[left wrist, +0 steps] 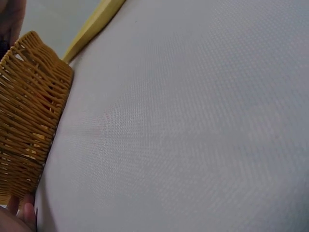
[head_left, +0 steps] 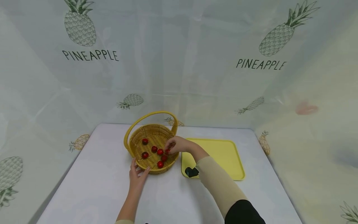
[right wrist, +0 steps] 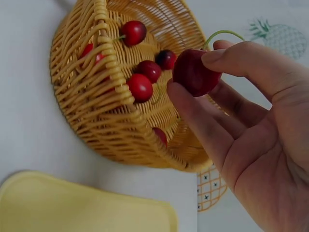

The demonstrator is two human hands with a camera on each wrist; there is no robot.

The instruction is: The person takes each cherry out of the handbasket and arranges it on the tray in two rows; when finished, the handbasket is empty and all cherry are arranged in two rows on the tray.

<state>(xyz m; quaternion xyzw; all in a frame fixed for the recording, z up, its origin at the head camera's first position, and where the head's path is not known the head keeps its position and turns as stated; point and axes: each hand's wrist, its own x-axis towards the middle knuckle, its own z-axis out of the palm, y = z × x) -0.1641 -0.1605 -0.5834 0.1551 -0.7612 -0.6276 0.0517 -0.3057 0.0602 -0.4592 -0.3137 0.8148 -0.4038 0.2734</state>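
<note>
A round wicker basket (head_left: 135, 151) with a tall arched handle holds several dark red cherries (head_left: 144, 155). Above its right side, my right hand (head_left: 180, 145) pinches one cherry (right wrist: 195, 73) between thumb and fingertips. That cherry's green stem curves up over the thumb in the right wrist view. At the basket's near left edge, my left hand (head_left: 137, 175) touches the outer wall with its fingers spread. The left wrist view shows only some of its fingertips (left wrist: 29, 212), low against the wicker by the table.
A yellow rectangular tray (head_left: 223, 155) lies on the white table (head_left: 92, 174) to the right of the basket, partly under the right forearm. Behind the table hangs a pale curtain (head_left: 179, 62) printed with pineapples.
</note>
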